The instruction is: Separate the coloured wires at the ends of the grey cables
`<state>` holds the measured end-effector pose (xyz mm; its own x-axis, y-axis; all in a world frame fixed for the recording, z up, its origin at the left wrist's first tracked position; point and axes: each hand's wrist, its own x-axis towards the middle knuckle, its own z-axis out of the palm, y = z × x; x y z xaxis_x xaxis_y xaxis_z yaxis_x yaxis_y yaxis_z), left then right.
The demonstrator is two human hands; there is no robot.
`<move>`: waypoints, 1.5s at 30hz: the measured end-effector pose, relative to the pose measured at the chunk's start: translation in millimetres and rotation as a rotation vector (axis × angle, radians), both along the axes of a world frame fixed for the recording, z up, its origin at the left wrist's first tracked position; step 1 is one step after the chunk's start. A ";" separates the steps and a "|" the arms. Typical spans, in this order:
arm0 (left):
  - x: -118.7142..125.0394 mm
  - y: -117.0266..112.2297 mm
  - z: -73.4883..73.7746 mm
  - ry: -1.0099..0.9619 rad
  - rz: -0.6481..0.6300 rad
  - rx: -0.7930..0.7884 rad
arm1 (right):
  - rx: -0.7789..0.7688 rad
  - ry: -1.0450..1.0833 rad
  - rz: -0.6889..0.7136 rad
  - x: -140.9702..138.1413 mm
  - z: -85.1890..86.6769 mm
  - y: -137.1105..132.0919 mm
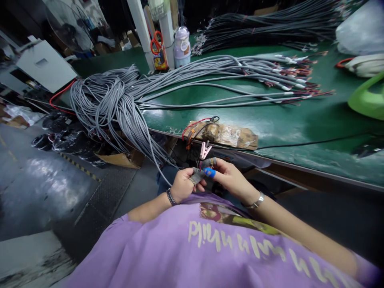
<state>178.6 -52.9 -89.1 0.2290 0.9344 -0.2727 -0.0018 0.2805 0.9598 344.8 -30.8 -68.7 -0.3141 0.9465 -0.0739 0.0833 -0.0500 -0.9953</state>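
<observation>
My left hand (183,185) is closed around the end of a grey cable (161,171), which runs up to the big bundle on the bench. Grey wrapping covers one of its fingers. My right hand (232,179) meets it fingertip to fingertip in a pinch, with a blue cover on the thumb and grey wrapping on the index finger. Thin coloured wires seem to lie between the fingertips, too small to make out clearly. Just above the hands, a pink clothespin (205,150) hangs at the bench edge beside a taped wooden block (229,135).
The grey cable bundle (117,94) spills over the edge of the green bench (288,132). Black cables (264,30) lie behind. A purple-topped bottle (182,47) and orange-handled scissors (156,42) stand by a white post. A green plastic handle (367,98) is at right.
</observation>
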 end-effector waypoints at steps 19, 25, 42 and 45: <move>0.5 -0.4 -0.2 0.026 0.012 0.012 | -0.025 0.029 -0.122 -5.3 -8.5 -1.9; -2.0 -1.3 2.7 0.011 0.004 0.004 | -0.076 0.078 -0.109 -4.8 -9.2 -2.1; -11.6 25.0 20.0 -0.147 -0.202 -0.134 | -0.423 0.492 0.072 -13.0 -8.0 41.4; -12.5 31.5 19.6 -0.165 -0.226 -0.141 | -0.172 0.338 -0.112 -16.5 -9.3 40.6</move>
